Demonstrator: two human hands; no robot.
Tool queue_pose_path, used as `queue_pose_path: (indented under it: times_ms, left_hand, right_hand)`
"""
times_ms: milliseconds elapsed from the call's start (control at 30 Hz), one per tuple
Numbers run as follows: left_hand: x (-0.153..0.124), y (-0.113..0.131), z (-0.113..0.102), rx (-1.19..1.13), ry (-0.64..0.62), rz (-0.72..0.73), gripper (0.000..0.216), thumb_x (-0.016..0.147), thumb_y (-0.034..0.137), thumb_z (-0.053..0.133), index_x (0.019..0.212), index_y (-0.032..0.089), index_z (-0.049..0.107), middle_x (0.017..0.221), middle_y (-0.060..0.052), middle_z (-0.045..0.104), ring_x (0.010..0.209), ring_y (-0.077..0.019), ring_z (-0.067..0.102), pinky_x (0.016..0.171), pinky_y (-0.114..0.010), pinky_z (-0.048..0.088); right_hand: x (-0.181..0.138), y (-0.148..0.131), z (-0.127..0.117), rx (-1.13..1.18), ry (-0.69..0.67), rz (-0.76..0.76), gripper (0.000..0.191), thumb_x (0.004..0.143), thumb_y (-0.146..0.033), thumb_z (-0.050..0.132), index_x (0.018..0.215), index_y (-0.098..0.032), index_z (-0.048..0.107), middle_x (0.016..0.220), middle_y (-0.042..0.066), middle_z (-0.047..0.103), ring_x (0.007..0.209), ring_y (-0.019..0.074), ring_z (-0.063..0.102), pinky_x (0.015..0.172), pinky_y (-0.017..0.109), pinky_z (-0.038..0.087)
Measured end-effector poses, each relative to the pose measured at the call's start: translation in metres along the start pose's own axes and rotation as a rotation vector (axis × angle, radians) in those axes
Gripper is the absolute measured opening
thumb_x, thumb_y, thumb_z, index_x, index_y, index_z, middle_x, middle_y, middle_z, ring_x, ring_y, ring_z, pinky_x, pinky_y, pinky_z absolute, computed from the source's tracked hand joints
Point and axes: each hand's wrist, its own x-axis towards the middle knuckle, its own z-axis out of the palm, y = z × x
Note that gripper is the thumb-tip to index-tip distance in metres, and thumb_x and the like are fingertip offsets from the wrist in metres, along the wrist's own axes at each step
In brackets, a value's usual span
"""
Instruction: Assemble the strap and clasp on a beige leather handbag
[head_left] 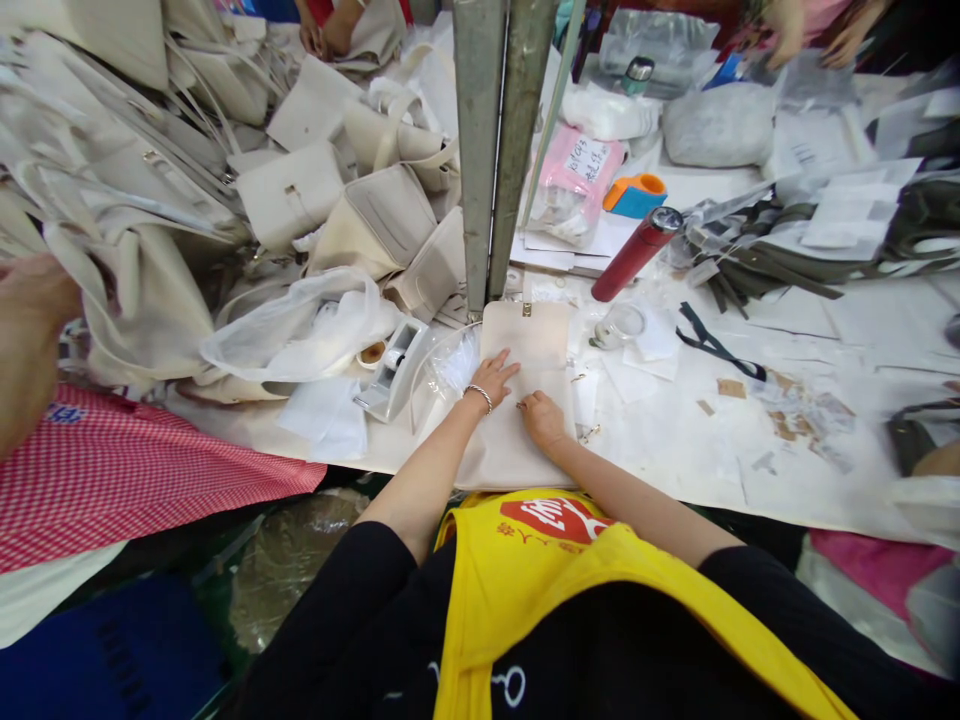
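Observation:
A cream handbag [491, 450] lies flat on the table right in front of me, its flap folded back away from me with a small metal clasp near the far edge. My left hand [496, 380], a bracelet at its wrist, rests on the bag with its fingers spread. Just to the right, my right hand [543, 420] is closed over the bag's front, fingers pinched at a small dark metal piece too small to name. Metal hooks show along the bag's right side. A tape dispenser [397, 370] stands left of the bag.
Cream bags [292, 195] are heaped on the left. A metal post [491, 150] rises behind my bag. To the right are a red bottle [637, 255], an orange-and-blue tape cutter [634, 196] and a black strap [720, 345]. Co-workers' hands [330, 30] show at the edges.

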Motion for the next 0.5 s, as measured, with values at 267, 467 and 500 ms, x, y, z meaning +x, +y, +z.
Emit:
queue_pose_path:
  times_ms: [267,467,500]
  left_hand:
    - [-0.001,-0.002,0.000,-0.020,0.030,0.014,0.057,0.066,0.022,0.058,0.120,0.022,0.040,0.139,-0.008,0.015,0.116,-0.0226,0.031,0.098,-0.037,0.026]
    - [-0.002,-0.005,0.000,-0.080,0.050,0.022,0.055,0.066,0.021,0.058,0.119,0.021,0.041,0.138,-0.008,0.018,0.111,-0.0200,0.038,0.099,-0.037,0.025]
    - [-0.002,-0.007,0.000,-0.096,0.055,0.023,0.055,0.066,0.021,0.058,0.118,0.021,0.042,0.138,-0.008,0.019,0.111,-0.0198,0.038,0.099,-0.037,0.025]
  right_hand:
    - [0.000,-0.008,-0.007,-0.034,0.004,-0.055,0.021,0.082,-0.019,0.036,0.085,-0.011,0.056,0.087,0.014,0.052,0.084,0.0232,0.047,0.067,0.031,0.037]
    - [0.005,-0.019,-0.015,0.200,0.032,0.053,0.016,0.074,-0.019,0.042,0.074,-0.013,0.057,0.078,0.010,0.056,0.071,0.0194,0.051,0.065,0.030,0.039]
    - [0.010,-0.018,-0.017,0.304,0.030,0.110,0.015,0.071,-0.020,0.043,0.070,-0.014,0.057,0.073,0.008,0.057,0.067,0.0179,0.051,0.063,0.029,0.039]
